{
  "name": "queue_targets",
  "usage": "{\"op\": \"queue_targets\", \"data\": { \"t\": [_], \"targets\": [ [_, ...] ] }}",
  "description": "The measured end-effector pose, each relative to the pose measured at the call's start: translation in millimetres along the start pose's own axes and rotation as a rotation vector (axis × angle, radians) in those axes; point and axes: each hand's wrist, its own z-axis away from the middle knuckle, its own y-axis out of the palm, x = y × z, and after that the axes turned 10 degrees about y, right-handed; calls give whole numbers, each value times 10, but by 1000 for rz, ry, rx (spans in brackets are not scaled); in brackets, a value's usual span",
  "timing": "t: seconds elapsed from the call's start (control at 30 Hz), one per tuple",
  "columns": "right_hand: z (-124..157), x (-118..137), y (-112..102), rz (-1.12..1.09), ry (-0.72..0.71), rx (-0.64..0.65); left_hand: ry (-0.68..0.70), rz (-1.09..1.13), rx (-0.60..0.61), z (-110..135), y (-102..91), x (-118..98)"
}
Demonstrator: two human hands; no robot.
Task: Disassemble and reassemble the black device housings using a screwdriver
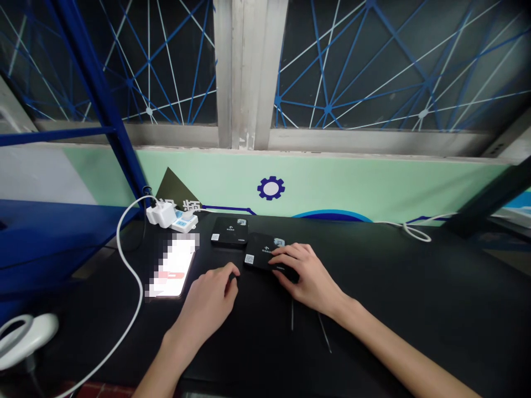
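Two flat black boxes with QR stickers lie side by side on a black table (381, 287). My right hand (305, 276) grips the right black box (261, 249) at its right side, fingertips on top and thumb by the front edge. The left black box (229, 232) rests just behind, untouched. My left hand (211, 293) is closed in front of the boxes, thumb and index finger pinched; a small dark bit shows at the fingertips, too small to name. Beneath my right hand, two thin dark rods (292, 315) lie on the table, their far ends hidden.
A lit phone (176, 268) lies left of my left hand. Behind it are a white power strip (185, 222) and a plugged-in charger (162, 214). A white cable (135, 276) curves down the left side. A white rounded device (41, 331) stands at lower left; another white cord (415, 232) lies back right.
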Motion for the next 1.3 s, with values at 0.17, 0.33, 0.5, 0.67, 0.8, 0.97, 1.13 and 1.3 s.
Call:
{"op": "queue_targets", "data": {
  "t": [0.17, 0.33, 0.5, 0.67, 0.8, 0.97, 1.13, 1.3],
  "targets": [
    [-18, -48, 21, 5, 13, -12, 6, -6, 20, 5, -10, -10],
    [11, -16, 10, -29, -43, 24, 15, -3, 9, 7, -2, -6],
    [35, 53, -10, 30, -57, 98, 16, -14, 7, 4, 4, -6],
    [23, 102, -18, 132, -25, 110, 15, -24, 8, 1, 4, -11],
    [18, 112, -17, 162, -12, 81, 17, -21, 10, -3, 5, -14],
    [14, 101, -19, 156, -3, 40, 19, -27, 21, 1, -4, -28],
    [13, 31, 24, 177, 20, 15, 12, -45, 28, -2, -21, -43],
    [12, -41, 75, 195, 41, 30, 8, -46, 38, -5, -15, -38]
  ]
}}
